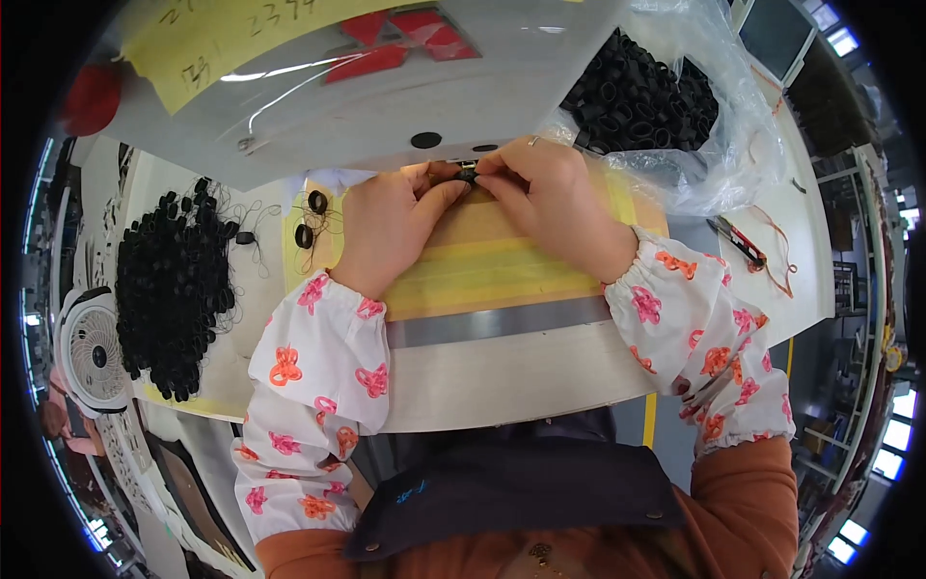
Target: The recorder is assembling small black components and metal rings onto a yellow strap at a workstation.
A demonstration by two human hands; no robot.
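Both my hands meet beneath the front of a grey machine head [502, 87], close to its small metal foot [468, 164]. My left hand [394, 214] is closed, thumb and fingers pinching a small black loop [467, 178]. From the other side my right hand [552, 198] pinches the same loop, its fingertips almost touching the left ones. The fingers cover most of the loop. Left of my left hand, two black loops with loose threads [316, 202] lie on the yellow-taped work surface [511, 265].
A heap of black loops with trailing threads [178, 289] covers the table's left side. At the back right a clear plastic bag [743, 159] holds many more loops. Red-handled snips [738, 241] lie right of my right sleeve. A white fan [95, 352] stands at the far left.
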